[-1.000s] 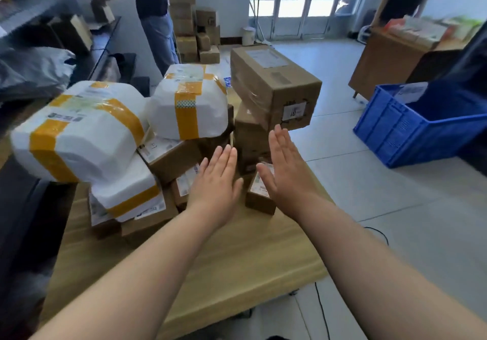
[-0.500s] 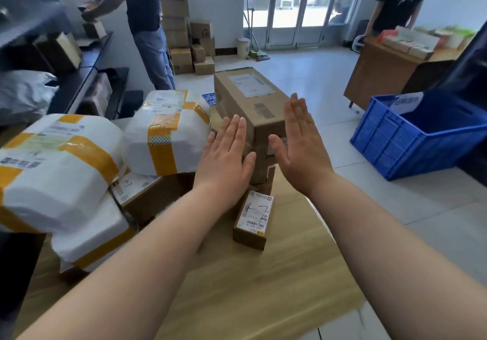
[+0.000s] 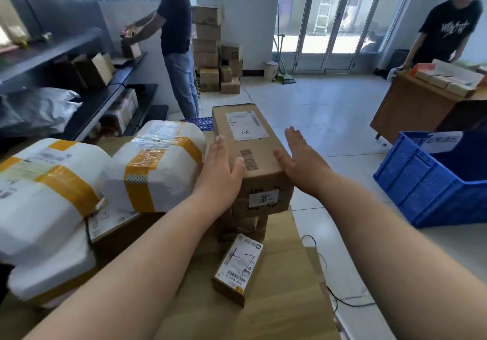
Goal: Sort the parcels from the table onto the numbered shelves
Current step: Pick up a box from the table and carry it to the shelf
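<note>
Looking down at a wooden table [image 3: 276,310] piled with parcels. Grey shelves [image 3: 60,47] on the left, blue crate [image 3: 421,181] on the right. Long cardboard box [image 3: 259,181] sits on top of stacked cartons [image 3: 250,225] at the table's right side. Left hand [image 3: 218,173] is flat against its left side, fingers straight, thumb on the top edge. Right hand [image 3: 303,160] is flat and straight-fingered at its right side, contact unclear. Top label handwriting looks like "3-1", end sticker "10". Small box [image 3: 238,268] nearer the camera is marked "4-7".

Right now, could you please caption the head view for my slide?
Left hand and right hand flank the long cardboard box stacked on the table.
</note>
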Action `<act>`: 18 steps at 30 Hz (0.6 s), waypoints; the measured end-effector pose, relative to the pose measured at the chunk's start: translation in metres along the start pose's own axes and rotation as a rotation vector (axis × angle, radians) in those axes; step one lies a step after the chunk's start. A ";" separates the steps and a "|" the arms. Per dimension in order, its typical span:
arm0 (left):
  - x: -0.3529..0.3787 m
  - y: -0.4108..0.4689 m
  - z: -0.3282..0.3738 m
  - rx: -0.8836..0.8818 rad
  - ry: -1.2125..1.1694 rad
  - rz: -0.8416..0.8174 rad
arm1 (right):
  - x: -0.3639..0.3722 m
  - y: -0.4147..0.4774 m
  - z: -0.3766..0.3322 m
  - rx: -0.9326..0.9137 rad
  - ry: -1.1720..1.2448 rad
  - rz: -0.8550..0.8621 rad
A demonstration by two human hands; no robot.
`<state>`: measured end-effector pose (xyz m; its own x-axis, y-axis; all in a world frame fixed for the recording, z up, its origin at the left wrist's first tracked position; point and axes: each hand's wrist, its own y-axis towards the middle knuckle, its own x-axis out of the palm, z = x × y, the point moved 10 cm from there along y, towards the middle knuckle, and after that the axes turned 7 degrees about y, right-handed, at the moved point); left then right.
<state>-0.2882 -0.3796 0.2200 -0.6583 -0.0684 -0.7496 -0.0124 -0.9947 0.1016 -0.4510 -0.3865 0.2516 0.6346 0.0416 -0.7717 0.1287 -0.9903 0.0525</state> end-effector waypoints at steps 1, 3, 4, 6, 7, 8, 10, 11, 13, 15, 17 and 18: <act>0.006 0.001 -0.005 -0.023 -0.036 -0.012 | 0.004 0.002 0.001 0.010 0.079 -0.029; 0.012 0.000 -0.011 -0.067 -0.160 -0.020 | 0.009 0.005 0.004 0.030 0.264 -0.063; 0.014 0.000 -0.013 -0.092 -0.232 -0.023 | 0.012 0.007 0.006 0.045 0.345 -0.080; 0.017 -0.003 -0.016 -0.147 -0.374 -0.037 | 0.021 0.012 0.013 0.086 0.560 -0.126; 0.019 -0.005 -0.017 -0.188 -0.459 -0.051 | 0.026 0.014 0.018 0.115 0.689 -0.148; 0.024 -0.007 -0.020 -0.238 -0.552 -0.068 | 0.031 0.016 0.025 0.148 0.797 -0.166; 0.034 -0.012 -0.023 -0.334 -0.751 -0.091 | 0.042 0.014 0.035 0.221 0.955 -0.213; 0.038 -0.015 -0.023 -0.371 -0.834 -0.094 | 0.047 0.012 0.037 0.251 1.013 -0.237; 0.046 -0.018 -0.021 -0.402 -0.928 -0.114 | 0.053 0.009 0.040 0.275 1.080 -0.258; 0.048 -0.020 -0.015 -0.388 -0.942 -0.112 | 0.051 0.007 0.039 0.261 1.105 -0.249; 0.046 -0.021 -0.010 -0.365 -0.940 -0.079 | 0.043 0.008 0.036 0.206 1.116 -0.213; 0.044 -0.021 -0.007 -0.343 -0.936 -0.065 | 0.037 0.009 0.034 0.168 1.121 -0.192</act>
<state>-0.3113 -0.3624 0.1800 -0.9937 -0.0727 0.0851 0.0518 -0.9727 -0.2264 -0.4525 -0.3981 0.2014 0.9479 0.2047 0.2442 0.2465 -0.9567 -0.1549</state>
